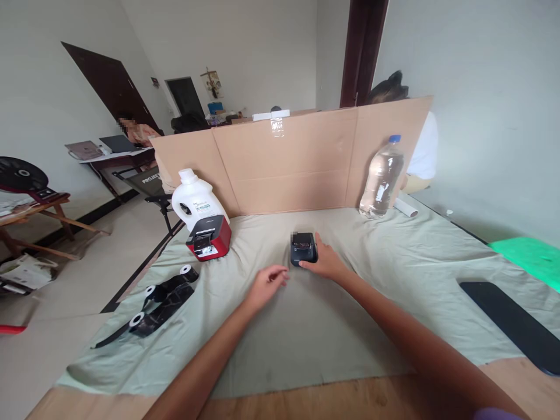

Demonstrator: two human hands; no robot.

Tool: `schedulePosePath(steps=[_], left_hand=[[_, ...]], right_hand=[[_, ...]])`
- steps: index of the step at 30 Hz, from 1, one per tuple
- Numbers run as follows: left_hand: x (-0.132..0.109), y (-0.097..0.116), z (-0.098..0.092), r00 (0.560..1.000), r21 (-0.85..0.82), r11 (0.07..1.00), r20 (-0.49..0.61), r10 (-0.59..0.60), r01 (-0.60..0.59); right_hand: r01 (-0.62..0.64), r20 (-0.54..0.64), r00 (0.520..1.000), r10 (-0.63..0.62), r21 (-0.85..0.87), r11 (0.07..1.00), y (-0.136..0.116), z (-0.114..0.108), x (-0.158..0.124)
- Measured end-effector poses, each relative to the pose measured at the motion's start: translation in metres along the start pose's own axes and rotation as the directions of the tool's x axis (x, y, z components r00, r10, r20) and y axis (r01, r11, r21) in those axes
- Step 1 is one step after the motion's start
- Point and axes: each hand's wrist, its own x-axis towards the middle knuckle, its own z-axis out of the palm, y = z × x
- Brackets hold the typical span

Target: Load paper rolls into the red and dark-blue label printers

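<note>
A small black label printer (pixel 303 248) lies on the pale green cloth (pixel 306 326) in the middle of the table. My right hand (pixel 326 262) rests against its right side, fingers wrapped along its edge. My left hand (pixel 266 284) hovers just left of and below the printer, fingers loosely curled, holding nothing. A red and black printer (pixel 209 237) stands to the left, apart from both hands.
A white jug (pixel 195 200) stands behind the red printer. A water bottle (pixel 381 179) leans at the cardboard screen (pixel 289 160). A black bag with white paper rolls (pixel 160 303) lies at left. A black pad (pixel 511 321) lies at right. People sit beyond the screen.
</note>
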Motion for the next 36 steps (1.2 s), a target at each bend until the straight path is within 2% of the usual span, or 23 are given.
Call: schedulePosePath(steps=[2, 3, 6, 8, 10, 13, 18, 22, 36], left_hand=[[0.037, 0.006, -0.007, 0.975, -0.172, 0.963, -0.044, -0.216, 0.206], [0.056, 0.009, -0.010, 0.963, -0.200, 0.946, -0.042, -0.266, 0.253], [0.098, 0.017, -0.010, 0.949, -0.223, 0.924, 0.014, -0.315, 0.310], [0.110, 0.019, -0.006, 0.945, -0.243, 0.913, 0.078, -0.319, 0.328], [0.110, 0.017, 0.000, 0.944, -0.269, 0.905, 0.113, -0.309, 0.328], [0.102, 0.013, 0.003, 0.950, -0.300, 0.901, 0.100, -0.296, 0.312], [0.094, 0.008, -0.008, 0.955, -0.318, 0.900, 0.076, -0.288, 0.297], [0.093, 0.004, -0.012, 0.951, -0.322, 0.896, 0.071, -0.301, 0.308], [0.098, -0.003, -0.006, 0.915, -0.337, 0.860, 0.009, -0.404, 0.383]], right_hand=[[0.043, 0.009, 0.999, -0.043, -0.043, 0.998, 0.012, 0.007, -0.001], [0.061, -0.003, 0.998, -0.061, -0.065, 0.996, 0.015, 0.011, -0.002], [0.096, -0.081, 0.991, -0.105, -0.102, 0.990, 0.020, 0.025, -0.001], [0.116, -0.115, 0.985, -0.130, -0.119, 0.986, 0.022, 0.031, -0.001], [0.139, -0.120, 0.981, -0.154, -0.126, 0.982, 0.024, 0.033, 0.000], [0.186, -0.109, 0.974, -0.198, -0.112, 0.976, 0.025, 0.033, -0.001], [0.239, -0.114, 0.961, -0.251, -0.109, 0.965, 0.019, 0.035, -0.004], [0.243, -0.101, 0.962, -0.255, -0.124, 0.962, 0.015, 0.039, -0.007], [0.229, -0.048, 0.971, -0.235, -0.102, 0.968, 0.013, 0.037, -0.006]])
